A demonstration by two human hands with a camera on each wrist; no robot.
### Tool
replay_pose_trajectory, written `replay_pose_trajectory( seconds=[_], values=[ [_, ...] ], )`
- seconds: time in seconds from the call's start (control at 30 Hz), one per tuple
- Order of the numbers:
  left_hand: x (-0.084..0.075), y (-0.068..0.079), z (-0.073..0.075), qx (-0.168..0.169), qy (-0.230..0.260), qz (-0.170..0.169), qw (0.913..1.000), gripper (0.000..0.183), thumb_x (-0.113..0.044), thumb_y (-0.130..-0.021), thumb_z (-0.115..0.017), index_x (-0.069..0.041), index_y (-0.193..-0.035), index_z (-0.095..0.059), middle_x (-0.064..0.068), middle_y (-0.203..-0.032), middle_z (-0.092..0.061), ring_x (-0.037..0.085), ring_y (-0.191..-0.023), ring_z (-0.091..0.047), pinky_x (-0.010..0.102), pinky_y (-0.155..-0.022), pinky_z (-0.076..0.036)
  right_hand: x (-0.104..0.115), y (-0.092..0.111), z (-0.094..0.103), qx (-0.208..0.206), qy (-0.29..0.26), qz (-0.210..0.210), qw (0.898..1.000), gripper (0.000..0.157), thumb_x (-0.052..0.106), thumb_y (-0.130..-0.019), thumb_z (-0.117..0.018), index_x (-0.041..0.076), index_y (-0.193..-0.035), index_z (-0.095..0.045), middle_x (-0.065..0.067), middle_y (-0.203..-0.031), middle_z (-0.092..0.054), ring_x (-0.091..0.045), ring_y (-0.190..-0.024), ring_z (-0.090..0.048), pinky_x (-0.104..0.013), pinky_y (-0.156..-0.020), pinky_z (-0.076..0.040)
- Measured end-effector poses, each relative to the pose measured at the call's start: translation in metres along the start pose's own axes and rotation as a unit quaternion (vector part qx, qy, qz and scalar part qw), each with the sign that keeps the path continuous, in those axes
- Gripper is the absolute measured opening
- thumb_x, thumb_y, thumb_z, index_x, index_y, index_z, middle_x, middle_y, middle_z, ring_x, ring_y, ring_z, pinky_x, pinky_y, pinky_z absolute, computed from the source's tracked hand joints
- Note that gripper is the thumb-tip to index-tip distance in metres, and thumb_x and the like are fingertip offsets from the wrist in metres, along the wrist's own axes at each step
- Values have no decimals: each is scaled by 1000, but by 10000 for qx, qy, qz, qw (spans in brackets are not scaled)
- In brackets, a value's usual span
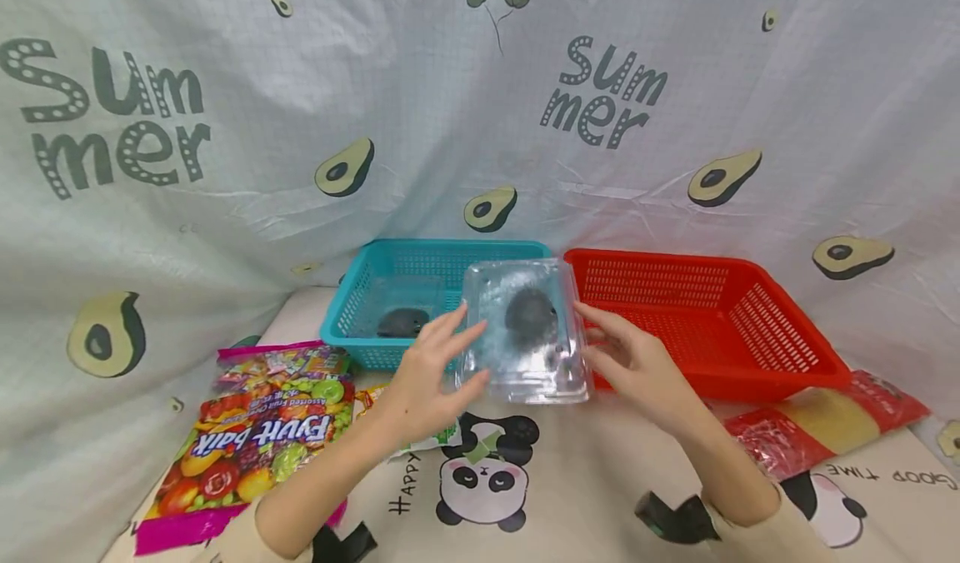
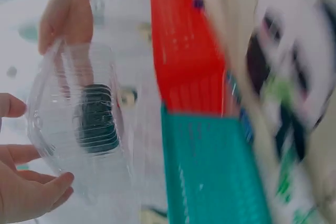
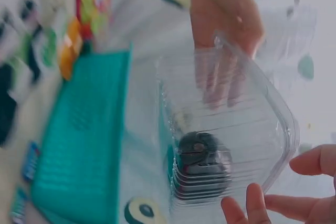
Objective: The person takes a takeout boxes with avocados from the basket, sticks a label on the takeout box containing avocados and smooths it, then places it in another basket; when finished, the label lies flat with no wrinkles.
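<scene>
Both hands hold a clear plastic container (image 1: 491,363), lifted and tilted in front of the teal basket (image 1: 375,251). A dark, rounded object (image 1: 530,317) shows through its clear wall; its kind cannot be told. My left hand (image 1: 429,384) grips the left side, thumb and fingers spread apart along the edge. On the opposite side, my right hand (image 1: 637,363) holds the edge between thumb and fingers. In the left wrist view, ridges line the container's wall (image 2: 63,119). The right wrist view shows fingertips (image 3: 255,203) close at the container's rim.
Another clear container (image 1: 390,296) with a dark object (image 1: 402,323) sits inside the teal basket. A red basket (image 1: 795,321) stands to its right. A colourful fruit candy bag (image 1: 262,430) lies at left, a red and yellow packet (image 1: 832,425) at right. Behind hangs a printed curtain (image 1: 420,113).
</scene>
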State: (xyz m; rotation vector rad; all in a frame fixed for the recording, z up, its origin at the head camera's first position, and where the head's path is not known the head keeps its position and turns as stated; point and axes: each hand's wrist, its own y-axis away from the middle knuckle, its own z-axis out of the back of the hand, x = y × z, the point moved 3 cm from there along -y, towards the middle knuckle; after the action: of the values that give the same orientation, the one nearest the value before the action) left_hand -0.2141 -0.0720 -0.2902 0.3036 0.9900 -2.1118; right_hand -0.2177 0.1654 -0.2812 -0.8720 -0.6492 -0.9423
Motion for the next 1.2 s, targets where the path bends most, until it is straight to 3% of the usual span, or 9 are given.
replay_pose_trajectory(
  seconds=[0.23,0.3,0.4,0.6,0.77,0.87,1.0,1.1,1.2],
  values=[
    [-19,62,-21,406,345,-315,9981,50,-25,-81,-60,-9,-127,-49,17,-140,-30,33,-127,-29,60,-82,-39,-14,69,-17,181,-339,980,9944,54,-6,-82,-55,3,-133,-38,-14,-127,-45,-9,-104,-53,-20,-81,-47],
    [-15,73,-29,595,436,-276,9969,49,-25,-82,-59,-10,-128,-48,19,-139,-32,34,-126,-30,60,-81,-40,-24,78,-23,183,-303,941,9949,54,-7,-81,-56,2,-132,-39,-15,-126,-47,-8,-102,-54,-20,-80,-47],
    [-2,81,-41,964,770,52,9923,48,-25,-84,-57,-10,-129,-48,19,-140,-31,37,-127,-28,63,-81,-37,-42,82,-34,163,-191,530,9983,53,-8,-80,-56,2,-130,-42,-15,-122,-50,-7,-96,-57,-21,-78,-48],
    [28,83,-61,1428,1249,558,9802,47,-26,-87,-54,-9,-130,-46,17,-143,-25,39,-130,-20,68,-86,-28,-75,77,-50,89,-280,-277,9992,52,-11,-77,-51,-2,-128,-44,-21,-121,-50,-13,-92,-60,-19,-77,-48],
    [40,83,-68,1502,1255,384,9799,46,-23,-88,-54,-12,-131,-44,13,-143,-27,36,-130,-22,63,-90,-31,-93,78,-53,-14,-422,-282,9987,53,-14,-75,-51,-2,-126,-45,-21,-118,-52,-13,-90,-61,-22,-76,-49],
    [49,77,-62,1262,1260,336,9834,45,-17,-87,-55,-10,-130,-44,11,-137,-38,32,-123,-37,52,-88,-40,-99,79,-52,-64,-515,-131,9986,53,-16,-75,-50,-1,-125,-46,-20,-117,-52,-12,-90,-61,-23,-76,-49],
    [73,66,-47,898,620,769,9911,43,-13,-85,-58,-9,-126,-48,7,-124,-51,26,-108,-52,40,-84,-46,-103,79,-52,-216,-504,-118,9984,50,-16,-74,-50,-1,-121,-48,-17,-114,-53,-9,-89,-60,-23,-74,-50],
    [96,62,-40,837,-126,1191,9893,39,-15,-84,-59,-10,-122,-52,5,-118,-55,24,-104,-53,41,-85,-44,-106,78,-52,-363,-391,-229,9983,46,-16,-75,-51,0,-118,-50,-14,-111,-55,-7,-86,-59,-23,-71,-50],
    [111,60,-40,963,-451,1365,9849,38,-17,-83,-61,-7,-119,-54,6,-113,-58,22,-101,-55,41,-85,-44,-110,78,-52,-443,-354,-361,9977,44,-14,-75,-52,1,-117,-52,-12,-109,-55,-7,-84,-58,-23,-69,-50]
  ],
)
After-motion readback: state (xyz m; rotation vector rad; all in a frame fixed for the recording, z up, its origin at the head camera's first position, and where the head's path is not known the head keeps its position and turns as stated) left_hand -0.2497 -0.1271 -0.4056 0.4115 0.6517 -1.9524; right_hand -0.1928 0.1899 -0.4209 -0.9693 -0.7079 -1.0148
